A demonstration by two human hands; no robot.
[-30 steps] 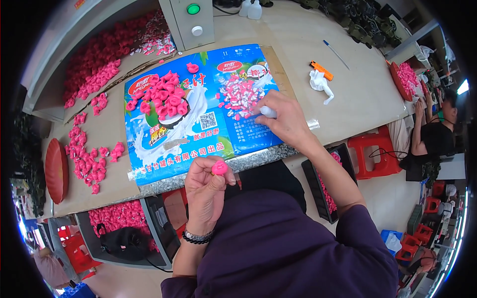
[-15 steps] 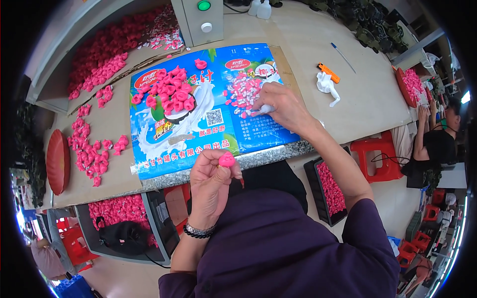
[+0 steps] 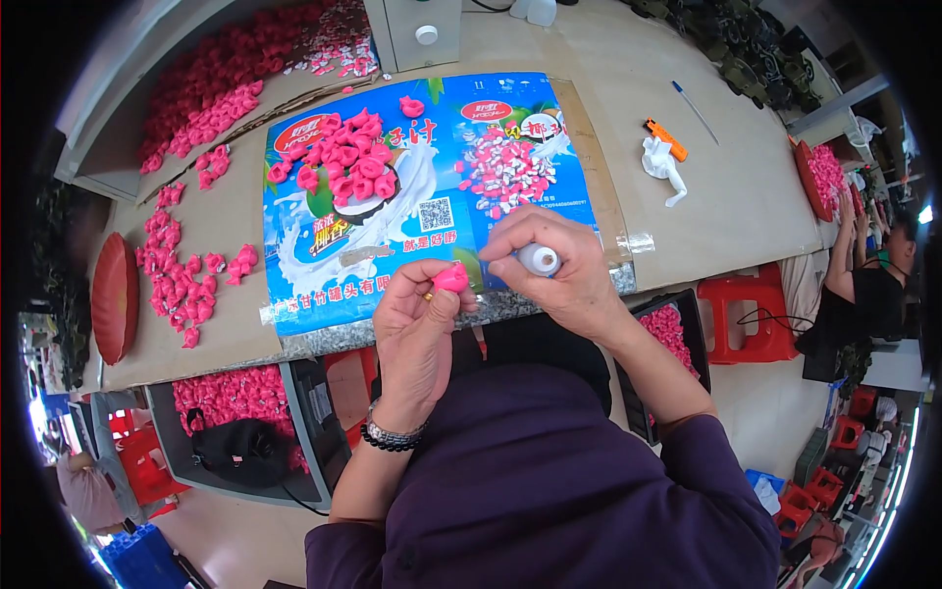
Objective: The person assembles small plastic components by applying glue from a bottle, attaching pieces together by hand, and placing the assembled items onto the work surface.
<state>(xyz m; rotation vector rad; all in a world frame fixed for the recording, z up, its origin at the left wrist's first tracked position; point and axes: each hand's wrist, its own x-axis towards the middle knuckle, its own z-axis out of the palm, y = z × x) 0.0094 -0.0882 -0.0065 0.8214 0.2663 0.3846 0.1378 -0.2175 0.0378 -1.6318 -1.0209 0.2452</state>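
Observation:
Between its thumb and fingers, my left hand (image 3: 417, 329) pinches a pink moulded plastic piece (image 3: 451, 278) above the front edge of the bench. Just to its right, my right hand (image 3: 574, 275) grips a small white bottle (image 3: 539, 259) in its curled fingers. Its thumb and forefinger point toward the pink piece, a short gap away; whether they also pinch something tiny, I cannot tell. Beyond that hand lies a heap of small pink-and-white pieces (image 3: 505, 175) on a blue printed cardboard sheet (image 3: 294, 240). Larger pink pieces (image 3: 343, 162) are heaped on the sheet's left half.
More pink pieces (image 3: 182, 280) lie scattered at left, beside a red dish (image 3: 116, 299). A shelf bay (image 3: 211, 93) holds many more. At right are an orange tool (image 3: 666, 140), a crumpled white thing (image 3: 661, 169) and a pen (image 3: 695, 112). Filled crates (image 3: 667, 344) stand below the bench.
My right hand has come back from the small pieces toward my left hand, bottle still in it. My left hand keeps its pink piece, raised slightly. The view has shifted a little.

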